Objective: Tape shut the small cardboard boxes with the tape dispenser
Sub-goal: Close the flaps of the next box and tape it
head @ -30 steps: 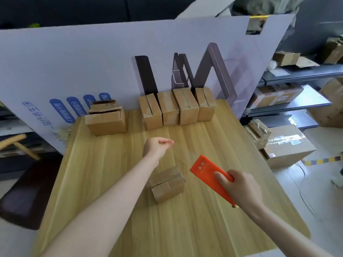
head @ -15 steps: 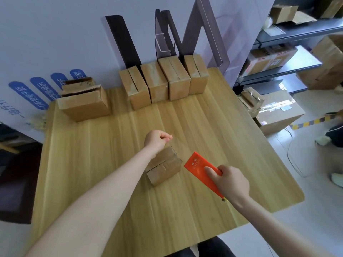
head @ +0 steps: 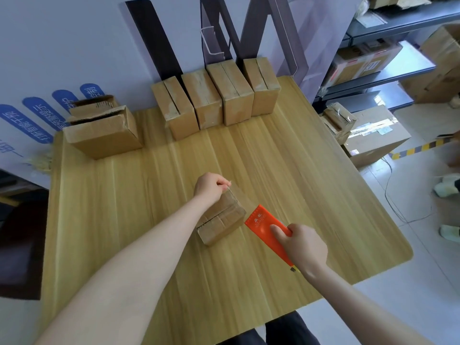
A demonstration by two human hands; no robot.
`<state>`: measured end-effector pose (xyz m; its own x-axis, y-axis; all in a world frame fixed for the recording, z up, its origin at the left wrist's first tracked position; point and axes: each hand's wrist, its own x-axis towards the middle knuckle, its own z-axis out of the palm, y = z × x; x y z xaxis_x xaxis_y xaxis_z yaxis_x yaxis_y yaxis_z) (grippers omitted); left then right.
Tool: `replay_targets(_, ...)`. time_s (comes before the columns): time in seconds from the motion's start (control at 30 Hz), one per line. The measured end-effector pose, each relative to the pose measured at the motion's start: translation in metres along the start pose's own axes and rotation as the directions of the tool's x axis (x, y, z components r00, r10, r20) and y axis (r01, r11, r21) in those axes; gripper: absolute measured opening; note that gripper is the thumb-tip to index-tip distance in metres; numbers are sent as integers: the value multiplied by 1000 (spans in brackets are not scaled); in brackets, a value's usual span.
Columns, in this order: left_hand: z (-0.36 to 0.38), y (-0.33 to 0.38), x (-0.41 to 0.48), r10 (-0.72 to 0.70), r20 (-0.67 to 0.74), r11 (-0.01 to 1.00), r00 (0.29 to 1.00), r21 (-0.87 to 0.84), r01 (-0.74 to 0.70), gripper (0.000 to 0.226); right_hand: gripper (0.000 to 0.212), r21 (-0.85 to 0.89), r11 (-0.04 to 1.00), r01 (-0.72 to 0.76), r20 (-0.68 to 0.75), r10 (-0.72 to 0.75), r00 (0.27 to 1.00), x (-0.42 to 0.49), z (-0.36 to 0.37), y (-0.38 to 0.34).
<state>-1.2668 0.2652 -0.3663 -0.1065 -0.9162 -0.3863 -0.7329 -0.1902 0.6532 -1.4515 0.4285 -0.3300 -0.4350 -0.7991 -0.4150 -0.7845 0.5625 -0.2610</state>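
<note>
A small cardboard box (head: pixel 222 221) lies in the middle of the wooden table (head: pixel 286 175), its top seam facing up. My left hand (head: pixel 209 185) pinches the free end of a clear tape strip (head: pixel 240 197) at the box's far end. The strip runs over the box toward the orange tape dispenser (head: pixel 267 227). My right hand (head: pixel 302 246) grips the dispenser's handle just right of the box, its front edge near the box's near right corner.
Several small boxes (head: pixel 216 95) stand in a row at the table's far edge against a white board. A larger open box (head: pixel 104 130) sits at the far left. Shelves and cartons (head: pixel 373 140) stand to the right of the table.
Both hands have come down toward the box. The left hand now holds the tape end at the box's far end, and the dispenser has moved close to the box's right side.
</note>
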Motion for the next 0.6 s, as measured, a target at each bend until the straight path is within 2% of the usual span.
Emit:
replay_targets(0.13, 7, -10, 2, -39, -2, 999, 999, -37, 39, 17, 49, -34, 999, -5, 6, 5, 1000, 10, 7, -3)
replay_targets(0.3, 18, -19, -10, -183, -2, 939, 983, -297, 174, 21, 50, -68, 998, -10, -2, 10, 1000, 24, 12, -3)
replay_targets(0.47, 36, -29, -41, -375, -83, 785, 924, -558, 269, 27, 47, -143, 987, 68, -53, -76, 996, 38, 0, -7)
replay_targets(0.6, 54, -30, -60, -601, -112, 586, 791, -735, 341, 45, 43, -247, 956, 160, -57, -179, 982, 49, -14, -19)
